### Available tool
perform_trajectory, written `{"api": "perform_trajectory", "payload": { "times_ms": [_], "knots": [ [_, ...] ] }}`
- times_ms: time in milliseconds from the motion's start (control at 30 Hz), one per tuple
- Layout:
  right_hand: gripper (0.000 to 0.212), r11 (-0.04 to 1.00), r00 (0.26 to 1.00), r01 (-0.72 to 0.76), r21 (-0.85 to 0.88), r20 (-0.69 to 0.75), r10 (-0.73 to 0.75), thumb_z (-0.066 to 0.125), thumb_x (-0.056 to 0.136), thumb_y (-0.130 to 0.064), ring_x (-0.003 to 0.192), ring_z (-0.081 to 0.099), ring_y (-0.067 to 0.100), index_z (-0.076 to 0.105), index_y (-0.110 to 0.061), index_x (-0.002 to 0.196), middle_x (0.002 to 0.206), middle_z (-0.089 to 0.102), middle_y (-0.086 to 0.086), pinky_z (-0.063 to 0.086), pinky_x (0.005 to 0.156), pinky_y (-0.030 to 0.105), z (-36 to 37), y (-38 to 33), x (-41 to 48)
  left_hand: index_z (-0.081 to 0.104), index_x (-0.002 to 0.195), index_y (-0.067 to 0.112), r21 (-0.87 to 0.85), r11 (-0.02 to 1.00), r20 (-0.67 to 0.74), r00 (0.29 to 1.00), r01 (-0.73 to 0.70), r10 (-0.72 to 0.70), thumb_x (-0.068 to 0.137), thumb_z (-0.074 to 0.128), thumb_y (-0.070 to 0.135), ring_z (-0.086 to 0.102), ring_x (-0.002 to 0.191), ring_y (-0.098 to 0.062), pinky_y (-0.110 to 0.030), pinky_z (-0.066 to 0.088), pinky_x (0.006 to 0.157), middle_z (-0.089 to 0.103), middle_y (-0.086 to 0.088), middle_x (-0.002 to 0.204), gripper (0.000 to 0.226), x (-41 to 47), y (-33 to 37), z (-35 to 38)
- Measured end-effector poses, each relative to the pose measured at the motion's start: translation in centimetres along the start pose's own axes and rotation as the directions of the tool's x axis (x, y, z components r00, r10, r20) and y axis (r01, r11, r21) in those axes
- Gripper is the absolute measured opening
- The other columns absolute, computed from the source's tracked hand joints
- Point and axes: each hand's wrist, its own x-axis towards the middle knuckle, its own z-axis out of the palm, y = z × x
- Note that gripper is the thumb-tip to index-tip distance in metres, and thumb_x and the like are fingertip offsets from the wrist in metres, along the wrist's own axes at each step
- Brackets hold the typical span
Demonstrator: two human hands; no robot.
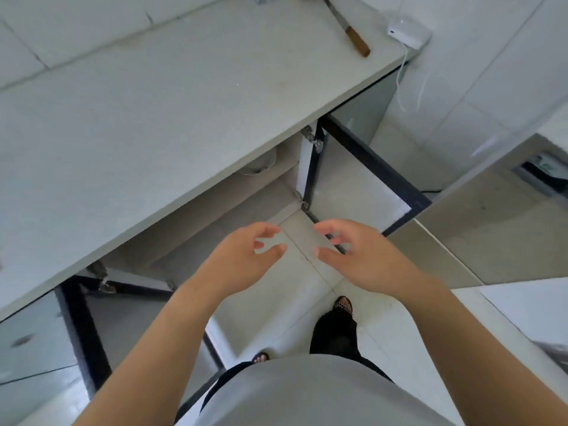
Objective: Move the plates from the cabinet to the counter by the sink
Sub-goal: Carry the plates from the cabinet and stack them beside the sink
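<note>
Plates (259,164), if that pale rounded rim was theirs, sat inside the open cabinet (307,170), mid-frame under the counter (153,118).
My left grip (246,256) and right grip (353,253) hung wide and empty below; I judged crockery heavy, slick and breakable, best held under opposite edges.

A knife (345,26) with a brown wooden handle lies far to the right, handle toward me and blade pointing away. Just right of it sits a small white box (405,33), and a white cable (402,78) hangs down from it. Pale tiles cover the wall (76,26) at the far left. The floor (384,321) below me is pale tile too. My right foot wears a patterned sandal (344,305). The toes of my left foot (260,358) peek out just past my grey shirt (307,395).
</note>
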Motion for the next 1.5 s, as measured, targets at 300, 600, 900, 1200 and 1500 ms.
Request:
{"api": "perform_trajectory", "payload": {
  "times_ms": [300, 600, 900, 1200, 1500],
  "knots": [
    [0.041, 0.982, 0.973, 0.157, -0.100, 0.186, -0.137, 0.057, 0.089, -0.039, 0.111, 0.048, 0.002, 0.049, -0.032, 0.128, 0.127, 0.051, -0.020, 0.033, 0.087, 0.021, -9.9, 1.9, 10.5, 0.054, 0.121, 0.032, -0.100, 0.978, -0.198, 0.959, 0.184, -0.201, 0.087, 0.057, 0.041, 0.054, 0.106, -0.004, -0.023, 0.038, 0.092, 0.056, 0.016, 0.121, 0.035, 6.7, 5.9, 0.3],
    [0.043, 0.977, 0.957, 0.170, -0.128, 0.257, -0.133, 0.056, 0.089, -0.040, 0.114, 0.049, 0.003, 0.048, -0.031, 0.130, 0.129, 0.052, -0.018, 0.035, 0.087, 0.023, -8.8, 0.6, 16.0, 0.052, 0.125, 0.030, -0.112, 0.970, -0.185, 0.955, 0.214, -0.232, 0.089, 0.056, 0.038, 0.052, 0.109, -0.004, -0.021, 0.035, 0.090, 0.054, 0.015, 0.124, 0.037, 10.1, 4.2, -1.7],
    [0.042, 0.983, 0.996, 0.056, -0.174, 0.077, -0.043, 0.058, 0.088, -0.038, 0.113, 0.050, 0.004, 0.050, -0.028, 0.129, 0.128, 0.053, -0.015, 0.034, 0.081, 0.019, -8.8, -0.5, 18.4, 0.050, 0.127, 0.028, -0.056, 0.996, -0.002, 0.998, 0.069, -0.069, 0.089, 0.053, 0.040, 0.051, 0.118, -0.008, -0.028, 0.039, 0.101, 0.053, 0.012, 0.130, 0.039, 15.5, 2.0, -4.1],
    [0.051, 0.926, 0.981, 0.148, -0.347, 0.170, -0.093, 0.055, 0.091, -0.035, 0.128, 0.042, 0.014, 0.041, -0.019, 0.138, 0.140, 0.045, -0.001, 0.033, 0.102, 0.026, -3.7, 5.3, 26.7, 0.047, 0.129, 0.029, 0.024, 0.994, -0.012, 0.994, 0.107, -0.107, 0.091, 0.051, 0.041, 0.046, 0.123, -0.008, -0.024, 0.035, 0.100, 0.050, 0.010, 0.135, 0.040, 22.2, -4.4, -0.7],
    [0.049, 0.905, 0.972, 0.236, -0.354, 0.104, -0.213, 0.057, 0.089, -0.038, 0.117, 0.051, 0.019, 0.045, -0.021, 0.134, 0.134, 0.050, 0.001, 0.043, 0.097, 0.031, 5.2, 15.0, 39.6, 0.047, 0.131, 0.018, 0.325, 0.942, -0.277, 0.961, 0.087, 0.007, 0.089, 0.053, 0.033, 0.046, 0.122, -0.026, -0.033, 0.040, 0.098, 0.045, -0.003, 0.137, 0.045, 34.5, -16.0, 7.2]
  ]
}}
